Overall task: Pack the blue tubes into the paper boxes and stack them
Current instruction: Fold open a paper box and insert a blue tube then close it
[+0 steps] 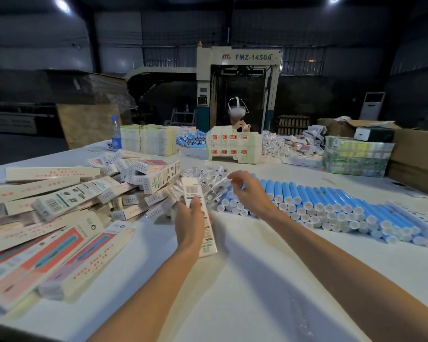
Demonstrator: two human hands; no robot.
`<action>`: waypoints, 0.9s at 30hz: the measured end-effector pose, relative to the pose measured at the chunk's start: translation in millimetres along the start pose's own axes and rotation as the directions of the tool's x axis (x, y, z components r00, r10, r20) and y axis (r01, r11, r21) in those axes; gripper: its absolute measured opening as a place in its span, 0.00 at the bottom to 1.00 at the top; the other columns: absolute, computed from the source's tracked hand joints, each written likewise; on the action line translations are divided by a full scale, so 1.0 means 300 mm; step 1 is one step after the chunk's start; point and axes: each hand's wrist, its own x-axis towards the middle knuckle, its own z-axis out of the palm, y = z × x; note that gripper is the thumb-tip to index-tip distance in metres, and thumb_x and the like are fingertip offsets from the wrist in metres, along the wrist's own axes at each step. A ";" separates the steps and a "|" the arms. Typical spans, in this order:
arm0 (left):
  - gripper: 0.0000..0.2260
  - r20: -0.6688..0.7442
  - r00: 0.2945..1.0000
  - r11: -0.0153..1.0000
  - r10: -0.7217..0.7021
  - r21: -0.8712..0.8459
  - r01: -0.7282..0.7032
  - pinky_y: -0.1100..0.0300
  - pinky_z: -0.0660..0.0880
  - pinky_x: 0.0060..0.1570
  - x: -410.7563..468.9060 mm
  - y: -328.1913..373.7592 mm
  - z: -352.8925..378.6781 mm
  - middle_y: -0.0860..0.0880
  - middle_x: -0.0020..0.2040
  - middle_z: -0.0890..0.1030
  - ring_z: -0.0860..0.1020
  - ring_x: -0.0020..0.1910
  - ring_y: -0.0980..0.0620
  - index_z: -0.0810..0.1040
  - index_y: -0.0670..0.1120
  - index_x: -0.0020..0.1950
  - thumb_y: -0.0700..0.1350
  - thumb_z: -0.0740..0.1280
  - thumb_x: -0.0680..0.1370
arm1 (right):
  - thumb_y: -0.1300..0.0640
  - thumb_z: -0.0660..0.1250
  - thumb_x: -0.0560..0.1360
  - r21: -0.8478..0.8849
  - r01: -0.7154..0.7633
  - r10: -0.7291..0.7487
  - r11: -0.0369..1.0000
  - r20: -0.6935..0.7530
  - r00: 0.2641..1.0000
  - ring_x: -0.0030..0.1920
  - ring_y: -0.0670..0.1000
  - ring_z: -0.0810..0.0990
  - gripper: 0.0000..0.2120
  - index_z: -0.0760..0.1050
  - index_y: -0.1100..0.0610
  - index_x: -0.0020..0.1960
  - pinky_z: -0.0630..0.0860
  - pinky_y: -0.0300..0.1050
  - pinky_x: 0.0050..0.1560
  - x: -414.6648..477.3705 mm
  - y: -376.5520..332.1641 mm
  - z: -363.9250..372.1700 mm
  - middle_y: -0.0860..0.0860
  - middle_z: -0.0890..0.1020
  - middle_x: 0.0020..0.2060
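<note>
- Blue plastic tubes (331, 206) rowed right on the white surface (232, 280); left hand (192, 218) grips a long white paper box (194, 191), right hand (251, 193) curled by them, hold unclear. Tips?
- Square box mouth, slide straight.

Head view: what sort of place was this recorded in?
Probably a factory packing floor: a large machine marked FMZ-1450A stands behind, and the white table holds heaps of paper boxes, rows of blue tubes and stacked flat cartons.

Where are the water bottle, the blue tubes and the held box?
water bottle (116, 141): head view, its blue label.
blue tubes (293, 188): head view, one tube's blue side.
paper box (192, 188): head view, its barcode end.
</note>
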 end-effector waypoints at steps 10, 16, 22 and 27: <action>0.09 -0.114 0.993 0.996 0.023 -0.081 -0.033 0.40 0.82 0.56 0.046 -0.009 -0.017 0.43 0.51 0.87 0.87 0.47 0.43 0.73 0.50 0.62 0.54 0.60 0.87 | 0.64 0.64 0.80 -0.707 0.537 -0.301 0.461 0.444 0.844 0.71 0.57 0.68 0.20 0.70 0.57 0.71 0.67 0.52 0.68 0.120 -0.014 0.291 0.54 0.74 0.69; 0.05 -0.065 0.997 0.992 0.052 -0.115 -0.060 0.52 0.81 0.41 0.061 -0.018 -0.014 0.47 0.45 0.88 0.87 0.37 0.54 0.73 0.55 0.55 0.54 0.62 0.87 | 0.59 0.67 0.81 -0.804 0.549 -0.235 0.226 0.502 0.832 0.69 0.57 0.72 0.23 0.68 0.56 0.75 0.66 0.51 0.70 0.146 -0.030 0.335 0.54 0.78 0.67; 0.10 0.034 0.998 0.952 0.050 -0.303 -0.037 0.45 0.85 0.47 0.043 0.019 0.002 0.41 0.49 0.88 0.88 0.44 0.42 0.79 0.48 0.63 0.52 0.65 0.87 | 0.61 0.63 0.80 -0.784 0.527 -0.381 0.329 0.400 0.833 0.67 0.55 0.74 0.14 0.79 0.53 0.64 0.64 0.53 0.72 0.069 -0.046 0.220 0.51 0.82 0.59; 0.12 0.174 0.982 0.851 0.075 -0.525 0.028 0.49 0.86 0.45 -0.020 0.073 0.008 0.39 0.52 0.88 0.89 0.49 0.38 0.81 0.44 0.65 0.50 0.69 0.85 | 0.65 0.69 0.79 -0.606 0.365 -0.346 0.706 0.154 0.925 0.56 0.56 0.75 0.06 0.83 0.57 0.51 0.71 0.51 0.57 -0.061 -0.018 0.046 0.52 0.80 0.51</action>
